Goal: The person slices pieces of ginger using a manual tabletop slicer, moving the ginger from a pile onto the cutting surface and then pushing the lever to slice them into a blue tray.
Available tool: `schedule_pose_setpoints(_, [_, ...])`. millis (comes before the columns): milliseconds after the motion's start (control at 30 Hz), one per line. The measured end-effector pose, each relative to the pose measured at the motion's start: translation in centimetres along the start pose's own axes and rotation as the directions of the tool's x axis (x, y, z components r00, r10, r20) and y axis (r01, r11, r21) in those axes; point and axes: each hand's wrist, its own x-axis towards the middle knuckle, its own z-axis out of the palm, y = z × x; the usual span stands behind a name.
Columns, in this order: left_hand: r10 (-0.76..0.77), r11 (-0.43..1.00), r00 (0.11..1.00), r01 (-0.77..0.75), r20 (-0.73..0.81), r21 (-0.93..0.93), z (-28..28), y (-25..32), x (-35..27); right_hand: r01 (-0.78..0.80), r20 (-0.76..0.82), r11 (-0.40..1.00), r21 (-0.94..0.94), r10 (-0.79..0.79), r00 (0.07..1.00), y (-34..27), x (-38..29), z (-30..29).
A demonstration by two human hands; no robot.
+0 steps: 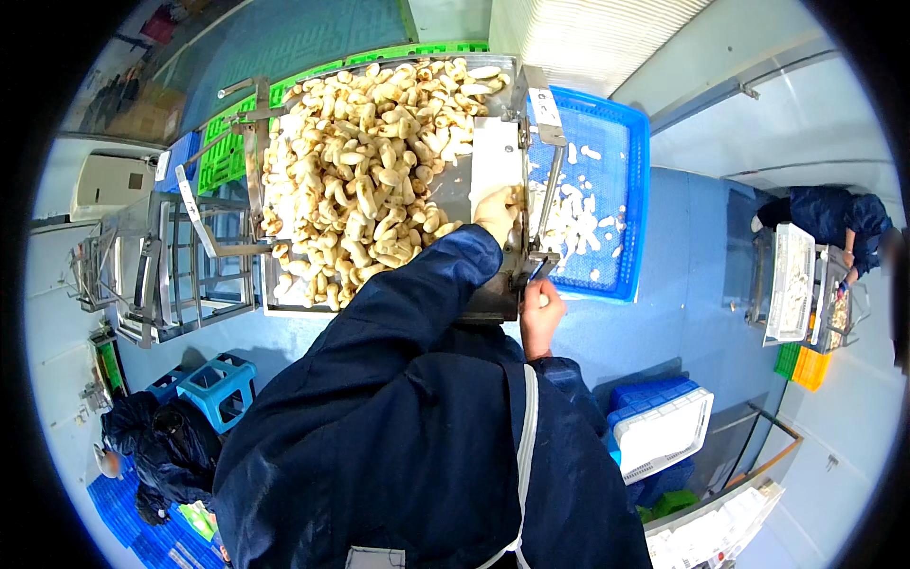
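Note:
A heap of pale, thick-stemmed mushrooms point(370, 178) fills a metal tray-like table point(455, 178). My left hand point(500, 212) rests at the near end of a white board point(495, 156) at the table's right side; whether its fingers hold a mushroom cannot be made out. Lower right, beside the metal bracket at the table's corner, my right hand point(542, 316) is curled around a small pale piece, likely a mushroom, and near it shows a thin blue item. Past the metal edge, cut white pieces point(579, 220) lie scattered in a blue mesh basket point(642, 178).
Metal frames point(192, 263) and a blue plastic stool point(217, 387) stand to the left. White and blue crates point(661, 434) are stacked at lower right. One person point(828, 213) works at a far-right table; another person point(167, 441) is at lower left.

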Motion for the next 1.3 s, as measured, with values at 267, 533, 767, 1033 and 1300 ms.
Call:
schedule_pose_setpoints(267, [-0.017, 0.998, 0.999, 0.015, 0.028, 0.063, 0.4, 0.7, 0.1, 0.115, -0.011, 0.989, -0.094, -0.117, 0.993, 1.8, -0.5, 0.0])
schedule_pose_setpoints(533, [0.072, 0.995, 0.997, -0.07, -0.031, 0.075, -0.4, -1.5, 1.1, -0.036, 0.047, 0.999, -0.03, 0.038, 0.998, -1.7, 1.0, 0.0])
schedule_pose_setpoints(767, [0.121, 0.972, 0.985, -0.093, -0.12, 0.215, -1.2, -1.9, 1.3, 0.06, 0.065, 0.992, -0.114, -0.053, 0.997, 1.3, -0.6, 1.0])
schedule_pose_setpoints(1033, [-0.271, 0.933, 0.962, 0.274, -0.046, 0.234, -1.3, 5.5, 2.1, 0.059, 0.025, 0.993, -0.099, -0.057, 0.998, 0.8, -0.4, 0.3])
schedule_pose_setpoints(1300, [-0.088, 0.331, 0.901, -0.376, 0.425, 0.865, -10.3, 16.6, -1.8, 0.074, 0.011, 0.996, -0.043, -0.074, 0.997, 1.1, -0.4, 0.3])
